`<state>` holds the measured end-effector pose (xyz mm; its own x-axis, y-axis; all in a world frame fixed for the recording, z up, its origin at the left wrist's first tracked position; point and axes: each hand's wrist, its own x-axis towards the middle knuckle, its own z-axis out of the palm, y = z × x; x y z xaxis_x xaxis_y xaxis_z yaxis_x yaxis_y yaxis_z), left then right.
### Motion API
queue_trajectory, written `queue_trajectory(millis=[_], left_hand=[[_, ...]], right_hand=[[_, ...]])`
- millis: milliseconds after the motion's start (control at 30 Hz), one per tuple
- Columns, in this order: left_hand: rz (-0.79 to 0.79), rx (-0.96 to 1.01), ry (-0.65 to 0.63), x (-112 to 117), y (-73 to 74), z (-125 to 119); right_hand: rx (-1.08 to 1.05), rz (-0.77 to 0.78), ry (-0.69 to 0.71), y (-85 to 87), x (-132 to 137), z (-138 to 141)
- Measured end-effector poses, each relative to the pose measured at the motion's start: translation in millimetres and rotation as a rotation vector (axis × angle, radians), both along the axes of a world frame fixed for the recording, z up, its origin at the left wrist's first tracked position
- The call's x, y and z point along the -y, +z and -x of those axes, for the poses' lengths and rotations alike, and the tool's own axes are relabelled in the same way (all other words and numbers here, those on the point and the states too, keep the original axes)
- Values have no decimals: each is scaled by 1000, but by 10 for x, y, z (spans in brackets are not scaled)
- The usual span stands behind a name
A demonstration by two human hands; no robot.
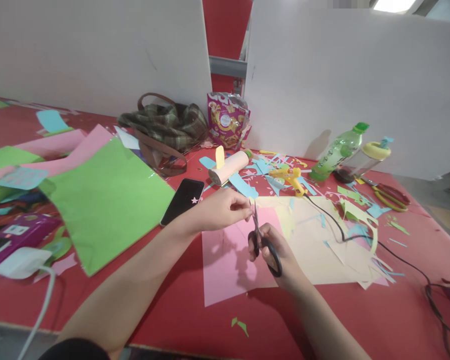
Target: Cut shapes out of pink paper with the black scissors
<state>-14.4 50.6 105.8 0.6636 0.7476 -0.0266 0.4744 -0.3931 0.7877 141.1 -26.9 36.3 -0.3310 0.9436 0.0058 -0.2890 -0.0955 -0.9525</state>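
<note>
My right hand [285, 257] grips a pair of scissors with black handles [273, 256]. The blades point up and away, close to the fingertips of my left hand [225, 207]. Those fingers are pinched together, and whatever lies between them is too small to make out clearly. Both hands are above a pink paper sheet [221, 270], which overlaps a cream sheet [315, 250]. Just beyond my left hand lies a pale pink paper-covered tube [230, 168] with yellow and blue paper flaps. A black phone [182, 200] with a small pink star on it rests beside my left wrist.
A yellow glue gun [290, 176] trails a black cord rightward. Behind it are a green bottle [335, 155], a clear yellow-rimmed cup [363, 160] and pliers [390, 196]. Green card [112, 200], a plaid bag [168, 125], a snack packet [228, 120] and a white charger [22, 261] sit leftward.
</note>
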Motion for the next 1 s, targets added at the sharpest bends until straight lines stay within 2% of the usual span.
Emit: queue_trajectory(millis=[1000], left_hand=[[118,42,20,13,-94,-24]], right_hand=[[15,-4,-19,4,-13,10]])
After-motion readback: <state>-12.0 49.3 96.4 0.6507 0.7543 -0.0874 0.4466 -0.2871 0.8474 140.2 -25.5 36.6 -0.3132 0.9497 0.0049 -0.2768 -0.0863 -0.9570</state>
